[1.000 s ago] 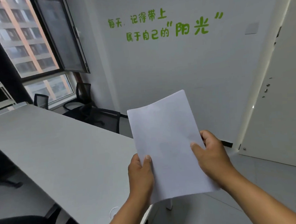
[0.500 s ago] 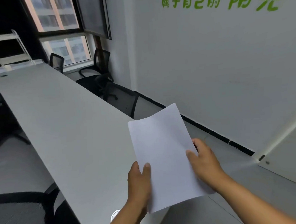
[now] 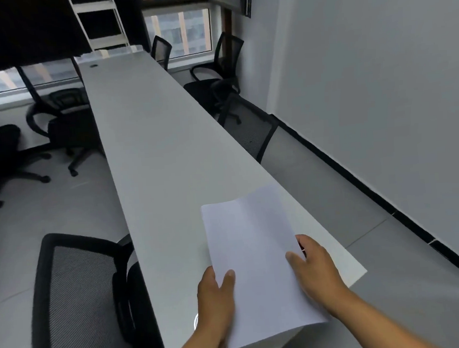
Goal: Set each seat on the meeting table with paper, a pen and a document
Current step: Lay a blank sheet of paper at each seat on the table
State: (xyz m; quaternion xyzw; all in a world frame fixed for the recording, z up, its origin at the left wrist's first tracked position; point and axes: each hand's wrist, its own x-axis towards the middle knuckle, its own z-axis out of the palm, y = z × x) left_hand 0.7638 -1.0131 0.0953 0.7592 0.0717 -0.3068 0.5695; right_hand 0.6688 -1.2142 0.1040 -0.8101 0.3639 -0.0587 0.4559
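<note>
I hold a thin stack of white paper [image 3: 253, 256] in both hands above the near end of the long grey meeting table [image 3: 149, 130]. My left hand [image 3: 216, 299] grips the stack's left edge, thumb on top. My right hand [image 3: 315, 265] grips its right edge, thumb lying across the sheet. The paper curves slightly and its near edge hangs past the table's end. No pen or document shows on the table top.
Black mesh office chairs stand along both sides: one close at the left [image 3: 79, 301], several further back at the left [image 3: 61, 117] and right [image 3: 249, 129]. A white wall [image 3: 379, 81] runs along the right, with a strip of grey floor [image 3: 333, 193] between it and the table.
My view has swung left and down, so the table now runs straight ahead. The paper, still in both hands, has come lower over the table's near end.
</note>
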